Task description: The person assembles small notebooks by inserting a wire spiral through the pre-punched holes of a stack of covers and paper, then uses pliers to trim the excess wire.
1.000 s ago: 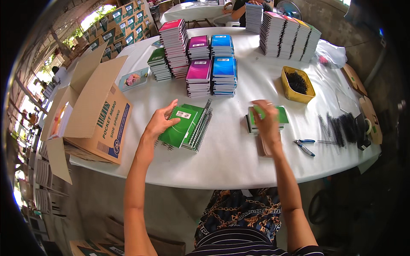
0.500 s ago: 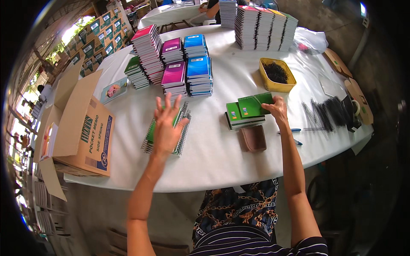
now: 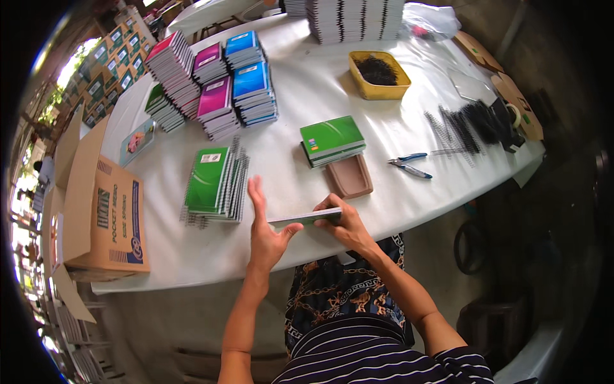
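My right hand (image 3: pixel 349 225) grips a thin green notepad (image 3: pixel 300 216), seen nearly edge-on above the table's front edge. Beside its left end is my left hand (image 3: pixel 263 235), fingers stretched up and thumb apart; whether the thumb touches the notepad I cannot tell. To the left lies a stack of green spiral notebooks (image 3: pixel 208 179) with wire coils along its sides. Beyond my right hand sits a smaller stack of green notepads (image 3: pixel 332 137), against a brown open box (image 3: pixel 365 184). Blue-handled pliers (image 3: pixel 409 166) lie right of that box.
An open carton (image 3: pixel 121 217) stands at the left. Piles of pink notebooks (image 3: pixel 214 96) and blue notebooks (image 3: pixel 251 80) rise behind. A yellow tub (image 3: pixel 384 93) holds black coils (image 3: pixel 376 69). Loose black spirals (image 3: pixel 457 131) lie right; tall notebook stacks (image 3: pixel 355 22) stand at the back.
My right hand has brought a green notepad from the right-hand stack toward me and leftward. My left hand has left the coil-bound stack and come beside the notepad. The view has shifted.
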Tool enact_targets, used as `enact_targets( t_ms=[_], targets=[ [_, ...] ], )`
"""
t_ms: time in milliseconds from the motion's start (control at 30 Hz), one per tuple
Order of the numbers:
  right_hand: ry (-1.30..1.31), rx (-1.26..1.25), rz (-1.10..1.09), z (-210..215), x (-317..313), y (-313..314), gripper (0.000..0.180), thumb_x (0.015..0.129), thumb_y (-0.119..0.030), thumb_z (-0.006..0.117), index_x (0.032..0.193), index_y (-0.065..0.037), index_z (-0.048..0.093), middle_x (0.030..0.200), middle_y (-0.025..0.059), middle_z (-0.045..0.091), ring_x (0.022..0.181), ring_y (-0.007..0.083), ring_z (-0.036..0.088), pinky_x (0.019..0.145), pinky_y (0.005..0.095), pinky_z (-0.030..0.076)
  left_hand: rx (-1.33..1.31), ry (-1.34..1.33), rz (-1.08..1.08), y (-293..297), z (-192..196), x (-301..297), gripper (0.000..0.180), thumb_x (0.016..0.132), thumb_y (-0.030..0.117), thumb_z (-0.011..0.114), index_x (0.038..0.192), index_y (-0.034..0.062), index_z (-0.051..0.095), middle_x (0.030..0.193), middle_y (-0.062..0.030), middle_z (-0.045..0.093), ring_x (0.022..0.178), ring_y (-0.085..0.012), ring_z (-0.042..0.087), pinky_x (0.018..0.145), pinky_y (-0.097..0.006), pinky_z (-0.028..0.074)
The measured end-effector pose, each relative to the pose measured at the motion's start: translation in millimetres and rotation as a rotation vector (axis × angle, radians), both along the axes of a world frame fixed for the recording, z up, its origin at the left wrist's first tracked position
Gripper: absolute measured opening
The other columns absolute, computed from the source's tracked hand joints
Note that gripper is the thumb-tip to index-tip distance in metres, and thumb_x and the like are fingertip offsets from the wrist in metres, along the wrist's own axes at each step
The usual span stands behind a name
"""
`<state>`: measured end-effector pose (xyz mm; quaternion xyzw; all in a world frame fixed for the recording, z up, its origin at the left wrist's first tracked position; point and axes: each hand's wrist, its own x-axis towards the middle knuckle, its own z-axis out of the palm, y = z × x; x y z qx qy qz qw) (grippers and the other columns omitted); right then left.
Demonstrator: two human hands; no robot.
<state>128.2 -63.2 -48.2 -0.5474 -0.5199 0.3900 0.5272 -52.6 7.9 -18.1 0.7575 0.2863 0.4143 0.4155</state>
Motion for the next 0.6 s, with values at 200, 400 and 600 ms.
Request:
enact_targets(
  t_ms=[200,400,600],
  targets=[
    [-0.126,0.083,0.103,2,23,4,0.030,0.079,0.008,0.062,0.107,-0.001,0.057,0.095,0.0110,0.064,0.092,0.0200,0.062,0.080,0.0314,0.049,0.598,0.846,0.043,-3,12,42,0.072,0.086,0.043,0.061,0.147,0.0134,0.039,0.148,-0.0079,0.044,0.135,-0.0375,0.041,0.110,-0.056,0.030],
    [-0.461,0.206,-0.565,37,240,12,0.015,0.079,0.002,0.063,0.092,0.000,0.069,0.082,0.0108,0.067,0.083,0.0212,0.066,0.072,0.0355,0.052,0.733,0.759,0.051,2,18,53,0.064,0.086,0.034,0.065,0.144,0.0178,0.045,0.144,-0.0028,0.050,0.126,-0.0345,0.052,0.101,-0.048,0.044],
    [-1.076,-0.315,-0.650,39,302,14,0.017,0.078,-0.018,0.076,0.079,-0.002,0.070,0.080,0.0130,0.065,0.078,0.0272,0.063,0.069,0.0396,0.050,0.711,0.785,0.074,0,18,51,0.064,0.085,0.033,0.065,0.144,0.0179,0.044,0.144,-0.0039,0.049,0.127,-0.0340,0.052,0.102,-0.048,0.044]
  ],
)
